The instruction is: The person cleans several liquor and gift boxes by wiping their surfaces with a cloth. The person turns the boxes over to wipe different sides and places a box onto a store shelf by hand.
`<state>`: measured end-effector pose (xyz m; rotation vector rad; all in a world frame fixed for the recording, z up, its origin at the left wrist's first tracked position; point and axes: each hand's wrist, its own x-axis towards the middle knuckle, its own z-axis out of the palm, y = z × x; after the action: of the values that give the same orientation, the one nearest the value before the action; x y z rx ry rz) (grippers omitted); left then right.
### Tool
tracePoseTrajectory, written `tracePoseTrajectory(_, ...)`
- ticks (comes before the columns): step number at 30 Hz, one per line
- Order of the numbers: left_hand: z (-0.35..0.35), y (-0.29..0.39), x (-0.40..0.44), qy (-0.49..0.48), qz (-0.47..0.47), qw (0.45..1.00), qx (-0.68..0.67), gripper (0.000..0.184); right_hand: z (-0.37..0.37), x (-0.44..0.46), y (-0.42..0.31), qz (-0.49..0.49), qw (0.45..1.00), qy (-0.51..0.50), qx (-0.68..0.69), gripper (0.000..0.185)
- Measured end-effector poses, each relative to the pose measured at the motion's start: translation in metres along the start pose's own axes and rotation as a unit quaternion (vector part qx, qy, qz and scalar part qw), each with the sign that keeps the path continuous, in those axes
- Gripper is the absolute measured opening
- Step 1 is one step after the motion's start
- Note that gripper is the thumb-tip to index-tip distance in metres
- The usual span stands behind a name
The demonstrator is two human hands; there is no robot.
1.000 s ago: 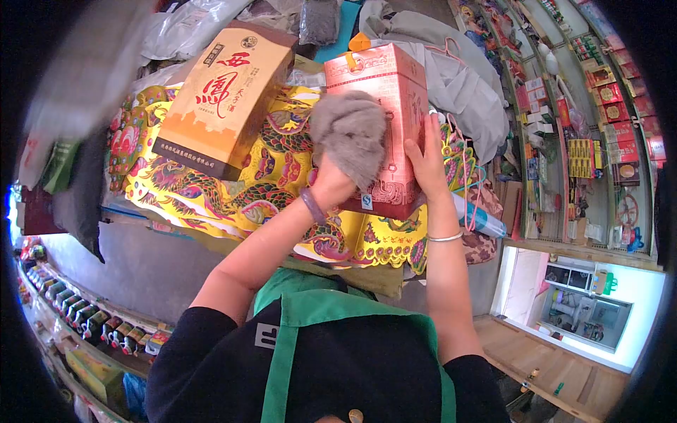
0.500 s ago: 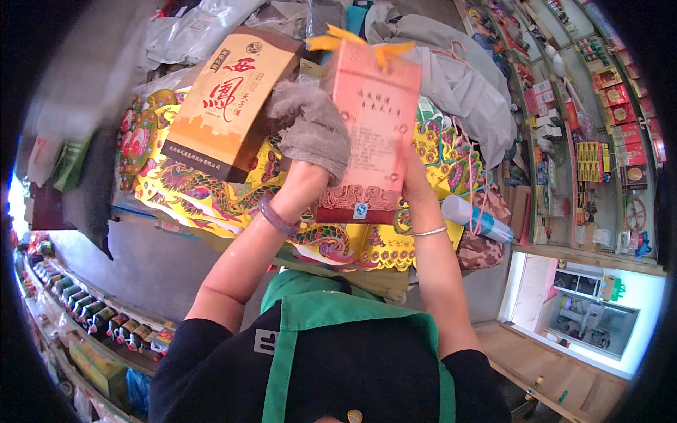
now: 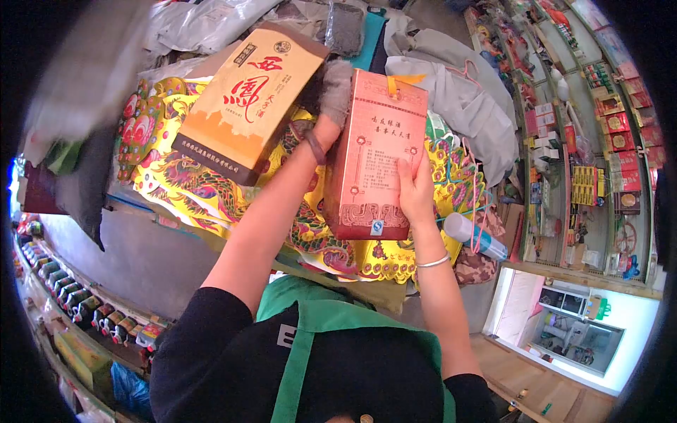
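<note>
A pinkish-red liquor gift box (image 3: 379, 155) with Chinese print and a yellow ribbon is held tilted in front of me. My right hand (image 3: 417, 192) grips its right edge, thumb on the printed face. At its left side, my left hand (image 3: 328, 128) is wrapped in a grey cloth (image 3: 338, 92); the fingers are hidden under the cloth and behind the box. Left of that hand lies a larger orange-and-brown liquor box (image 3: 247, 102) with red characters. Both are over a yellow dragon-patterned cover (image 3: 211, 183).
Grey plastic sheeting (image 3: 458, 92) lies behind the boxes. A white-and-blue roll (image 3: 476, 236) with pink cord is at the right. Stocked shelves (image 3: 599, 141) line the right side, and a shelf of bottles (image 3: 92, 307) stands low at the left. A wooden door (image 3: 550, 374) is lower right.
The cloth-wrapped left hand has gone from the red box's front face to its left side, farther up. The box now sits slightly lower, and my right thumb shows on its face.
</note>
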<state>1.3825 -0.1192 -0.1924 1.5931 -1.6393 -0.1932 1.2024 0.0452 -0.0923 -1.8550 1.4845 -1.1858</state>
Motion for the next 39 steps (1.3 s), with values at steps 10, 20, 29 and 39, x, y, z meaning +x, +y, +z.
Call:
tracePoseTrajectory(10, -0.047, 0.038, -0.200, -0.015, -0.110, 0.976, -0.189, 0.035, 0.002, -0.002, 0.004, 0.037, 0.996, -0.006, 0.078, 0.046)
tracePoseTrajectory(20, -0.062, 0.062, -0.025, 0.034, -0.122, 0.916, -0.381, 0.030, 0.006, -0.001, -0.001, 0.038, 0.999, -0.001, 0.037, 0.046)
tracePoseTrajectory(29, -0.079, 0.053, -0.180, -0.229, -0.253, 0.934, -0.104, 0.045, 0.006, -0.003, 0.012, 0.066, 0.993, -0.011, 0.094, 0.048)
tracePoseTrajectory(39, -0.016, 0.015, 0.005, 0.185, 0.168, 0.961, 0.121, 0.045, 0.006, -0.002, 0.011, 0.062, 0.996, -0.020, 0.065, 0.045)
